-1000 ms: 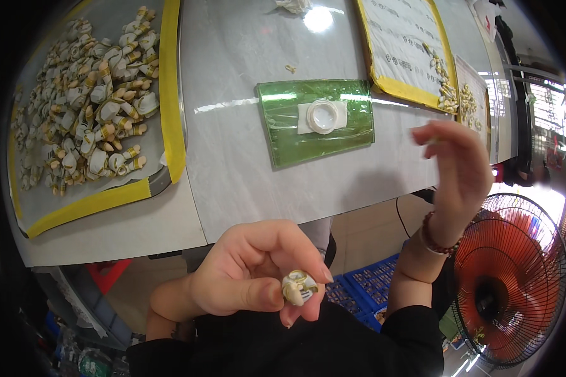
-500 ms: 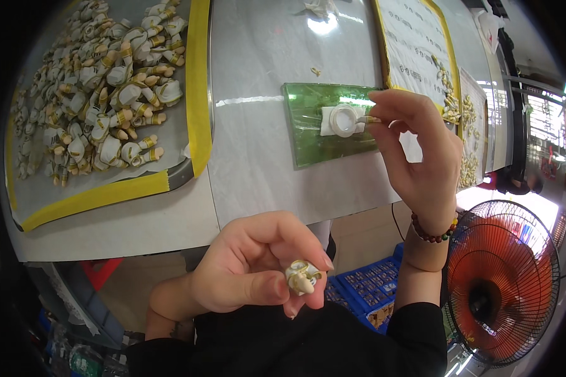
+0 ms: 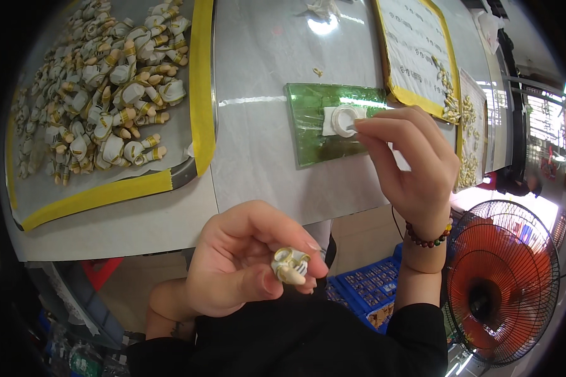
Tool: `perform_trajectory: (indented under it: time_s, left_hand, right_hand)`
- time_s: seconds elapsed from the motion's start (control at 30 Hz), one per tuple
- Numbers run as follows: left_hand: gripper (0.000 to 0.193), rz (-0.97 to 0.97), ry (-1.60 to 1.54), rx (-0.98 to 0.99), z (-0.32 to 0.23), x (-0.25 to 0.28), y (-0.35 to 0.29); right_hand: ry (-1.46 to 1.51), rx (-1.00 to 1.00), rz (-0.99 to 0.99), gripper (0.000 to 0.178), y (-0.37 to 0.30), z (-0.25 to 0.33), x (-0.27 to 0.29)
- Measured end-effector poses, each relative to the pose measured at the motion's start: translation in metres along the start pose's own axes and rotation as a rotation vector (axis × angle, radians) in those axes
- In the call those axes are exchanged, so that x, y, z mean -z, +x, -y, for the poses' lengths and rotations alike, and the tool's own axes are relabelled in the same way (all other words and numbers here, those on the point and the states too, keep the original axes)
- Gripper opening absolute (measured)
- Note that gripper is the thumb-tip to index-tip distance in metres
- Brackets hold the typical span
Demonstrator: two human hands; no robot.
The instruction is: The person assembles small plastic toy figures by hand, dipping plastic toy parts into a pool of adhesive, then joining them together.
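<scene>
Two bare hands work at a grey table [image 3: 251,144]. The left hand [image 3: 233,264] grips a white-and-gold figurine piece [image 3: 290,267] between thumb and fingers before the person's torso, slightly higher than half a second ago. The right hand [image 3: 418,157], a second earlier well apart from the round white dish [image 3: 335,124] on the green block [image 3: 314,149], now pinches a small part [image 3: 353,128], mostly hidden by its fingertips, at the dish's right side.

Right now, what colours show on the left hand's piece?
The small piece is mainly white, gold and pale peach, clearest in the head view.
</scene>
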State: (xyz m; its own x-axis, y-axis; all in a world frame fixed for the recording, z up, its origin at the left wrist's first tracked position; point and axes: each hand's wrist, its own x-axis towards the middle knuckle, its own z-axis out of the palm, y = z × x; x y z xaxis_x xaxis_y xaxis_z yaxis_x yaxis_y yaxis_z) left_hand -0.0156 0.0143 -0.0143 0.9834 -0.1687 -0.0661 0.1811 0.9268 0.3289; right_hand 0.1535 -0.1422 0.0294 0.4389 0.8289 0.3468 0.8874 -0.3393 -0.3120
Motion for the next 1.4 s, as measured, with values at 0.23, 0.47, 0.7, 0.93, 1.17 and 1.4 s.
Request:
perform_trajectory:
  time_s: [0.23, 0.47, 0.7, 0.93, 1.17, 1.4]
  left_hand:
    - [0.043, -0.029, -0.053, 0.087, 0.002, -0.005, 0.005]
    - [0.043, -0.062, -0.058, 0.099, 0.007, -0.006, 0.005]
    - [0.04, -0.068, -0.057, 0.068, 0.011, -0.009, 0.007]
    - [0.039, -0.048, -0.051, 0.054, 0.013, -0.007, 0.006]
    - [0.036, -0.233, 0.389, -0.166, 0.011, -0.022, 0.006]
    - [0.029, -0.014, 1.044, -0.525, 0.002, -0.014, 0.008]
  right_hand:
    - [0.388, -0.048, -0.24, 0.016, -0.015, 0.046, 0.009]
    - [0.339, 0.052, -0.259, 0.027, -0.016, 0.061, 0.006]
    - [0.309, 0.087, -0.206, 0.027, -0.017, 0.06, 0.008]
    - [0.308, 0.108, -0.185, 0.024, -0.018, 0.059, 0.011]
    - [0.475, 0.039, -0.225, 0.024, -0.023, 0.063, 0.006]
    - [0.663, 0.107, -0.285, 0.018, -0.027, 0.059, -0.003]
